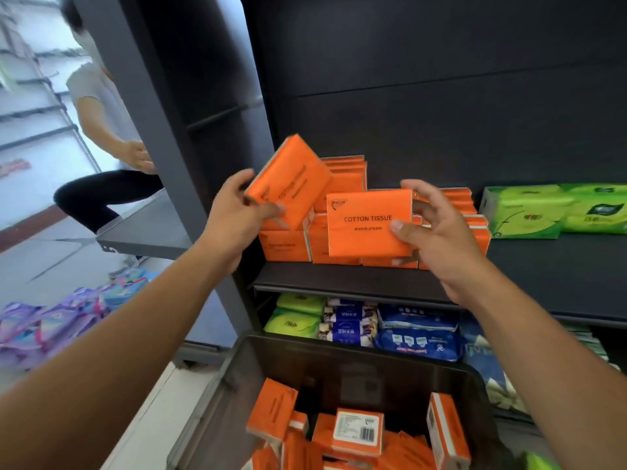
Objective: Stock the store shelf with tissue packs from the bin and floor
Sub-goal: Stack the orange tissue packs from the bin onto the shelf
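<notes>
A: While leaning over the bin (pixel 339 346), gripped an orange pack in each hand: left hand (pixel 234 212) wrapped round the tilted pack (pixel 291 178), right hand (pixel 437 232) pinching the front-facing pack (pixel 368 222), both just before the stacked packs (pixel 342 178) on the dark shelf (pixel 543 262).
B: Far along?
A: Roughly midway, at a guess. Left many loose packs (pixel 356 432) in the bin, purple packs (pixel 51 327) on the pale floor (pixel 68 259). Noted green packs (pixel 556 212) alongside.

Bin (pixel 356 378): bottom edge cuts it off for us.
Shelf stack (pixel 346 178): partly hidden behind left pack (pixel 291 181) and right pack (pixel 369 222).
Small print (pixel 368 228): we cannot read it.
</notes>
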